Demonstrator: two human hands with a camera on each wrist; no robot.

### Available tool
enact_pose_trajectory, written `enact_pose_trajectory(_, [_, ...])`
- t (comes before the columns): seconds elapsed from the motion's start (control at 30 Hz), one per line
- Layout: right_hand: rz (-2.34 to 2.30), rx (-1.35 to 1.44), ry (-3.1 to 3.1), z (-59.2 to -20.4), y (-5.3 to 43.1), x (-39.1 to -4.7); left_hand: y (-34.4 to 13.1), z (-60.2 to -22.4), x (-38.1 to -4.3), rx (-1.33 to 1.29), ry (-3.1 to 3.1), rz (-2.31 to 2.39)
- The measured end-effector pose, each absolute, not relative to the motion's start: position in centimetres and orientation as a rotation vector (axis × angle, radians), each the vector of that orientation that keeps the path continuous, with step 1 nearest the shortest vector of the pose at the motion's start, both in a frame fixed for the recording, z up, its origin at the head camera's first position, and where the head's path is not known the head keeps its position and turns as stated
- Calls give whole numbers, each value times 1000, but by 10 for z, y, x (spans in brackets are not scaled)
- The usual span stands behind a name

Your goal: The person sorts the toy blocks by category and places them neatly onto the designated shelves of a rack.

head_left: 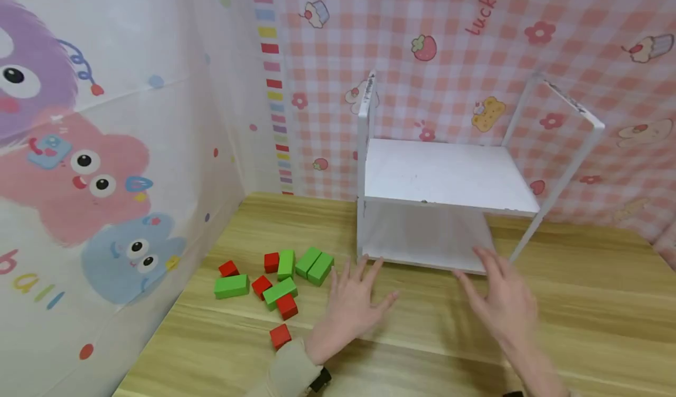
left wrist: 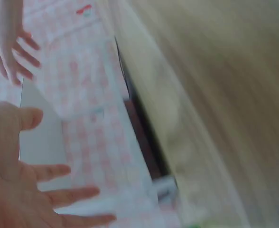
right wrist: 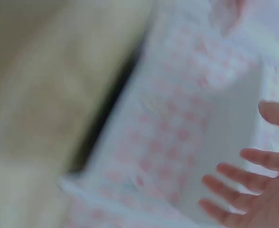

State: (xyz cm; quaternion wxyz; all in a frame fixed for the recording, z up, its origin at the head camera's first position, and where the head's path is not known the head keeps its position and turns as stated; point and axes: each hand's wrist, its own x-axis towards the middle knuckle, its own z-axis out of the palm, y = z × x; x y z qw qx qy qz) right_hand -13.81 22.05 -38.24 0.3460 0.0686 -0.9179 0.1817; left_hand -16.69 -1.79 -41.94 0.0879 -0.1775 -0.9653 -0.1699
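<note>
A white two-tier shelf [head_left: 449,174] with open side frames stands at the back of the wooden table. My left hand [head_left: 351,306], palm down with fingers spread, is at the shelf's lower front left corner, fingertips close to its bottom edge. At the lower front right, my right hand [head_left: 504,306] has its fingers extended, the tips overlapping the bottom board [head_left: 428,233] in the head view. Neither hand holds anything. Spread fingers of the left hand [left wrist: 16,180] show in the left wrist view, and those of the right hand [right wrist: 263,190] in the right wrist view.
Several green blocks [head_left: 232,286] and several red cubes [head_left: 280,336] lie loose on the table [head_left: 422,350], left of my left hand. Behind the shelf hangs a pink checked cloth [head_left: 449,92]; a white cartoon-printed cloth [head_left: 179,151] borders the table's left side.
</note>
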Motion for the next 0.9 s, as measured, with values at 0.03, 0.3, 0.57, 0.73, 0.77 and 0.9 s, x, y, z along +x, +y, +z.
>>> enact_pose_trajectory(0.03, [497,172,-2322,-372,228,-141,-25,-418,-169,-530,-2839,-554])
enact_pose_trajectory(0.3, [521,45,-2124,-302,286,-165,-103,-407,-194,-359,-2754,-906])
enact_pose_trajectory(0.57, [636,3,-2131,-281,306,-178,-166,-420,-219,-143,-2857,-957])
enact_pose_trajectory(0.73, [688,-86,-2139,-273,311,-185,-177,-425,-224,-108,-2915,-939])
enact_pose_trajectory(0.77, [691,-105,-2153,-271,313,-186,-177,-426,-224,-107,-2915,-915])
enact_pose_trajectory(0.9, [695,-112,-2276,-267,317,-188,-178,-428,-225,-99,-2903,-833])
